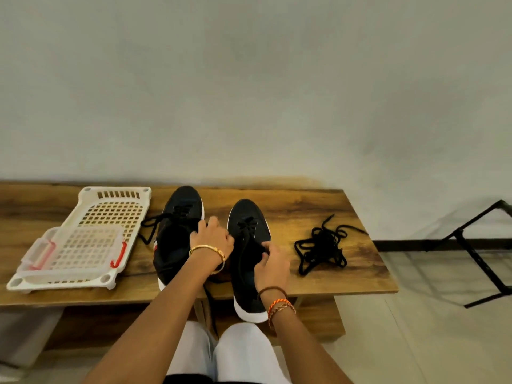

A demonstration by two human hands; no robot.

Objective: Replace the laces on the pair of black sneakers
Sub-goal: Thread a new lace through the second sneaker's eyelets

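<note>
While my left hand (pixel 214 239) grips the left black sneaker (pixel 177 236), my right hand (pixel 273 266) pinches the right black sneaker's (pixel 250 245) lace near the wooden table's (pixel 346 273) front edge.

Black sneakers (pixel 250 245), white soles (pixel 248 314)
</note>
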